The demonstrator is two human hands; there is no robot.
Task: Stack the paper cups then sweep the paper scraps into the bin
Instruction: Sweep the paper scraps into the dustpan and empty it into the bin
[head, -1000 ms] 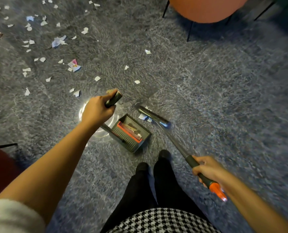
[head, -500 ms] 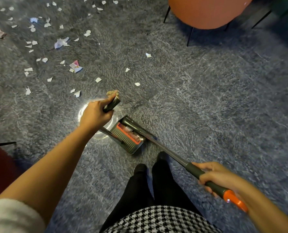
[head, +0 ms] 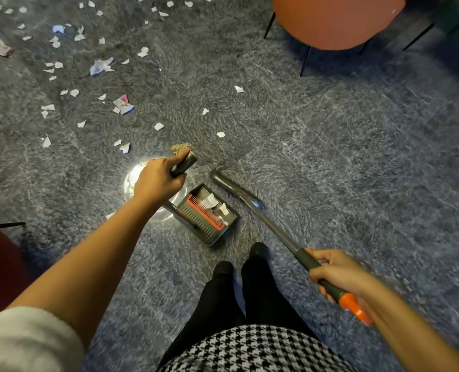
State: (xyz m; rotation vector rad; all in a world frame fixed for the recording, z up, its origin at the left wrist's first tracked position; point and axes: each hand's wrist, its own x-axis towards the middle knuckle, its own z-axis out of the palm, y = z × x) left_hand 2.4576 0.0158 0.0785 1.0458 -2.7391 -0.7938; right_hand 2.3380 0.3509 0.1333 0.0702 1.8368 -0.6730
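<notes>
While left hand (head: 156, 181) gripped the dustpan (head: 195, 222) handle and right hand (head: 335, 272) clenched the broom (head: 281, 230) grip, its head lay just off the pan's right edge. Some paper scraps (head: 209, 200) sat in the pan; most lay upper left. Grey floor (head: 357, 157) ran rightward.

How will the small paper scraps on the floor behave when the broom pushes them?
Probably very light: the paper scraps are small, thin pieces, so they may flutter aside from the broom. Some look curled, so bristles should catch them.
</notes>
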